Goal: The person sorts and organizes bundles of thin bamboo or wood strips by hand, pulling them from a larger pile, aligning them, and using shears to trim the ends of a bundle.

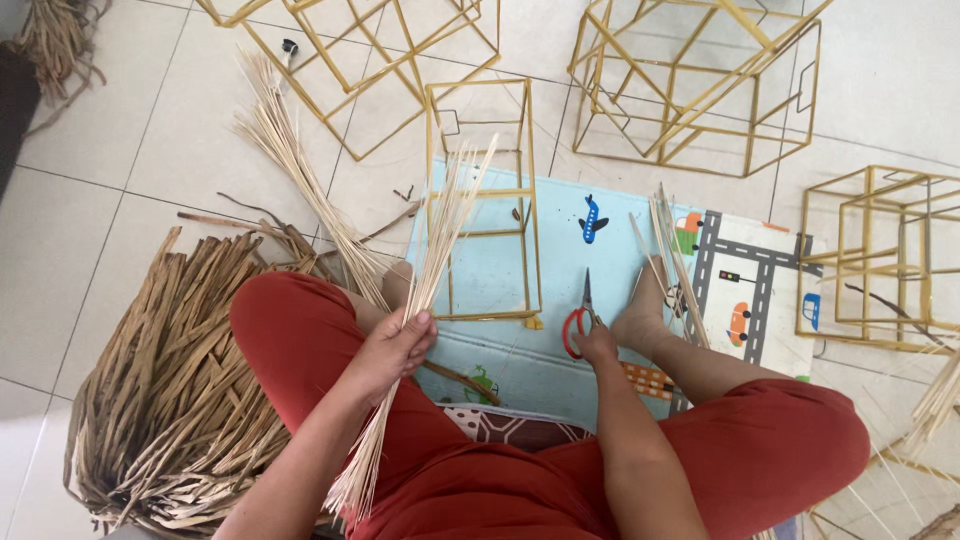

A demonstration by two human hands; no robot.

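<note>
Left hand (392, 348) clenched around bundle of thin pale straw sticks (425, 290). Right hand (598, 343), at three o'clock, fingers grasping red-handled metal scissors (580, 318) on the patterned play mat (520, 360).

Yellow wire box frames (700, 90) standing across the white tiled floor (80, 250), 1 slim frame (485, 200) on a pale blue play mat (560, 270), heap of dried brown leaf strips (170, 390) at left
</note>
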